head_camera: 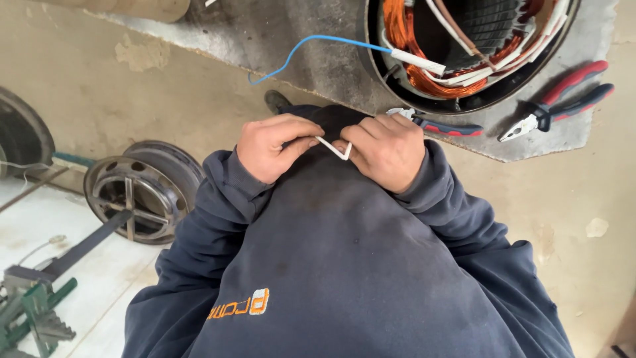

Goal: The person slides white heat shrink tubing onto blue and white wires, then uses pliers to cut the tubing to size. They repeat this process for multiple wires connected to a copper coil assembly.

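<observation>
My left hand [271, 147] and my right hand [384, 150] meet in front of my dark blue sweatshirt. Between their fingertips they pinch a short bent piece of white sleeving [335, 150]. My right hand also holds a tool with red and blue handles [442, 126], its metal tip near my knuckles. Just beyond my hands lies a grey slab [318, 56] with a round motor stator [464, 59] on it, showing copper windings and white sleeved leads. A blue wire [311, 45] runs out of the stator to the left.
Red and blue handled pliers [556, 103] lie on the slab to the right of the stator. On the floor at left stands a round metal motor end cover [142, 192], with a green metal tool [33, 311] near the bottom left corner.
</observation>
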